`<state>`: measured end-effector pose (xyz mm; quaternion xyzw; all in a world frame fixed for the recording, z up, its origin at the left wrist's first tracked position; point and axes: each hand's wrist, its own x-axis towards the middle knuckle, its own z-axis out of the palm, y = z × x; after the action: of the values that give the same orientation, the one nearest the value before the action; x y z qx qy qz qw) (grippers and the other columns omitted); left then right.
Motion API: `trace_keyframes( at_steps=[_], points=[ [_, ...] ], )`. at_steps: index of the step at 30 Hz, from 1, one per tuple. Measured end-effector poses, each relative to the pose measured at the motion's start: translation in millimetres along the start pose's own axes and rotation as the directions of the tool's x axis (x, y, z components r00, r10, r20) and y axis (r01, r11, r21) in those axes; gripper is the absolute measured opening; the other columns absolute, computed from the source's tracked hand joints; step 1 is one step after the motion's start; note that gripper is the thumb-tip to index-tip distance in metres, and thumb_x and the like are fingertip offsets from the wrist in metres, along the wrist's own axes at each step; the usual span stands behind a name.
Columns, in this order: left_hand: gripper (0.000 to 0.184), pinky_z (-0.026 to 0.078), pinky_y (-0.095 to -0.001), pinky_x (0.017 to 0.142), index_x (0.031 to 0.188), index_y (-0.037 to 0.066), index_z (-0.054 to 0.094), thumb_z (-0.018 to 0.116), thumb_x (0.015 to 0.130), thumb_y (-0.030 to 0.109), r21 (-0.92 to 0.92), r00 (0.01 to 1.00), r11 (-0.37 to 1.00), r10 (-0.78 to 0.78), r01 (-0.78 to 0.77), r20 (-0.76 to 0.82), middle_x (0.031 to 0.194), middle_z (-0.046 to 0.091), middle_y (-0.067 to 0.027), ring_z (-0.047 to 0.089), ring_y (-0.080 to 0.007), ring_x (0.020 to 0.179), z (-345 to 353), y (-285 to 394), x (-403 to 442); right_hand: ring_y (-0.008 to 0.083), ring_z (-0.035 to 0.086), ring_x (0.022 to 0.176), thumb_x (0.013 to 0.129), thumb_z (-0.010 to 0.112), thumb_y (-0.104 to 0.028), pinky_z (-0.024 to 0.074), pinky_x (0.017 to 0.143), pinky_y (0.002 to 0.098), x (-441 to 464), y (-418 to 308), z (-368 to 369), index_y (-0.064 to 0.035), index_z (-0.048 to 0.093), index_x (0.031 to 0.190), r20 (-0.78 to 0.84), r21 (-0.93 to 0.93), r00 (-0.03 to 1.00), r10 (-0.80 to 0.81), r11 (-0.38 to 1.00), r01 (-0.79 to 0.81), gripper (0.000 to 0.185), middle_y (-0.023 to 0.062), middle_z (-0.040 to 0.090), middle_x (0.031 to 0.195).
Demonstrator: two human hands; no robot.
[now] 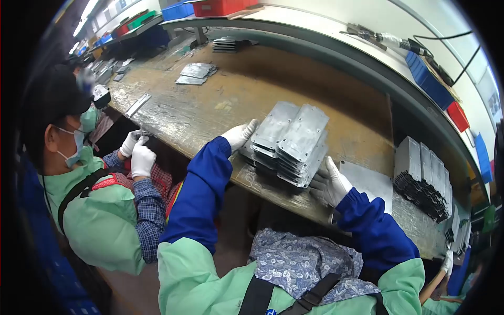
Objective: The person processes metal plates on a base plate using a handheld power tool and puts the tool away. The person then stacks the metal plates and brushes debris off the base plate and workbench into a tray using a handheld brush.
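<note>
Those stacked plates (306, 129), probably hefty, stiff, slidey, are best side-gripped, framed by open left hand (240, 135) and right hand (334, 182), hold unclear.

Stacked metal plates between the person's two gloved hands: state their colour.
The stacked metal plates are silver-grey, shown best in the head view.

On the tabletop (341, 102), a plate stack (302, 128) sits between the left grip (240, 135) and the right grip (335, 184). From that stack, a flat sheet (371, 181) lies at four o'clock, with a second stack (420, 163) farther right beside it; a low pile (197, 72) lies at ten, a farther pile (226, 45) at eleven. A shelf (315, 38) runs behind from about eleven to three o'clock.
</note>
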<state>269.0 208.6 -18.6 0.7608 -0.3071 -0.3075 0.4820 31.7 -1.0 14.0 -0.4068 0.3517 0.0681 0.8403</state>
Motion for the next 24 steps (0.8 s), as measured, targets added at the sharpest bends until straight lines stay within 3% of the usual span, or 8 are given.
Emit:
trace_keyframes(
  at_steps=[1, 3, 5, 8, 12, 16, 20, 24],
  points=[
    [0.09, 0.038, -0.0311, 0.091, 0.117, -0.001, 0.055, 0.028, 0.078, 0.076, 0.055, 1.0, 0.999, 0.004, -0.004, -0.008, 0.109, 0.06, -0.0114, 0.052, -0.0187, 0.102, -1, 5, -2, 0.0166, 0.046, 0.072, 0.084, 0.05, -0.058, 0.041, 0.074, 0.0326, -5, -4, 7, -0.013, 0.045, 0.074, -0.025, 0.037, 0.999, 0.024, 0.999, -0.023, 0.046, 0.0042, 0.05, 0.077],
    [0.093, 0.037, -0.0312, 0.093, 0.12, -0.001, 0.052, 0.03, 0.075, 0.078, 0.051, 0.999, 0.998, 0.042, -0.043, 0.022, 0.113, 0.058, -0.0116, 0.051, -0.0192, 0.106, 0, 2, 1, 0.0199, 0.049, 0.082, 0.084, 0.051, -0.057, 0.0402, 0.084, 0.0364, 14, -4, -18, -0.01, 0.048, 0.084, 0.109, -0.013, 0.993, 0.047, 0.999, -0.046, 0.047, 0.0068, 0.051, 0.085],
    [0.094, 0.035, -0.0312, 0.095, 0.122, -0.001, 0.05, 0.031, 0.074, 0.078, -0.025, 1.0, 1.0, 0.015, -0.015, 0.014, 0.117, 0.057, -0.0123, 0.049, -0.0197, 0.11, 4, -11, 8, 0.0204, 0.05, 0.085, 0.084, 0.053, -0.055, 0.0406, 0.086, 0.0378, 14, -7, -14, -0.0073, 0.052, 0.093, 0.097, 0.007, 0.993, 0.064, 0.998, -0.065, 0.048, 0.0071, 0.052, 0.088],
    [0.093, 0.032, -0.0319, 0.1, 0.126, -0.001, 0.047, 0.032, 0.076, 0.076, -0.051, 1.0, 0.999, 0.007, -0.007, -0.01, 0.123, 0.053, -0.013, 0.046, -0.0205, 0.117, 4, -17, 9, 0.0197, 0.049, 0.082, 0.084, 0.053, -0.055, 0.0412, 0.083, 0.036, 15, -9, -6, -0.0079, 0.052, 0.089, 0.137, 0.056, 0.989, 0.057, 0.996, -0.065, 0.047, 0.0066, 0.052, 0.086],
    [0.085, 0.034, -0.0319, 0.098, 0.126, 0.0, 0.047, 0.033, 0.08, 0.071, -0.109, 0.998, 0.994, -0.005, 0.013, 0.067, 0.122, 0.054, -0.0121, 0.047, -0.0192, 0.114, 2, 6, 3, 0.0202, 0.05, 0.092, 0.087, 0.052, -0.047, 0.0388, 0.093, 0.0387, 27, -10, -14, -0.0068, 0.052, 0.099, 0.191, 0.073, 0.979, 0.075, 0.993, -0.091, 0.042, 0.0058, 0.053, 0.092],
    [0.074, 0.036, -0.0315, 0.097, 0.127, 0.0, 0.044, 0.032, 0.088, 0.061, 0.098, 0.997, 0.995, 0.021, -0.028, 0.073, 0.119, 0.055, -0.0132, 0.048, -0.0187, 0.111, -7, -11, 27, 0.0226, 0.048, 0.105, 0.09, 0.052, -0.04, 0.0355, 0.099, 0.0438, 15, -20, 4, -0.0046, 0.05, 0.111, 0.172, 0.174, 0.984, 0.039, 0.982, -0.069, 0.042, 0.0081, 0.053, 0.105],
    [0.079, 0.033, -0.0347, 0.101, 0.132, -0.004, 0.035, 0.032, 0.088, 0.062, 0.264, 0.997, 0.964, 0.017, -0.036, 0.072, 0.129, 0.046, -0.0212, 0.043, -0.0277, 0.12, -14, 16, 41, 0.026, 0.042, 0.117, 0.09, 0.051, -0.037, 0.0335, 0.102, 0.0458, 41, -18, -10, -0.0034, 0.04, 0.126, 0.259, 0.315, 0.964, 0.061, 0.938, -0.144, 0.05, 0.0133, 0.044, 0.126],
    [0.084, 0.031, -0.0356, 0.102, 0.133, -0.006, 0.033, 0.035, 0.086, 0.064, 0.207, 0.978, 0.978, -0.008, -0.036, 0.208, 0.131, 0.043, -0.0227, 0.04, -0.0304, 0.123, -32, 23, 74, 0.0304, 0.036, 0.124, 0.091, 0.051, -0.032, 0.0318, 0.103, 0.0495, 51, -29, 5, -0.0033, 0.034, 0.131, 0.287, 0.41, 0.958, 0.022, 0.901, -0.143, 0.052, 0.0159, 0.037, 0.133]
  ],
)
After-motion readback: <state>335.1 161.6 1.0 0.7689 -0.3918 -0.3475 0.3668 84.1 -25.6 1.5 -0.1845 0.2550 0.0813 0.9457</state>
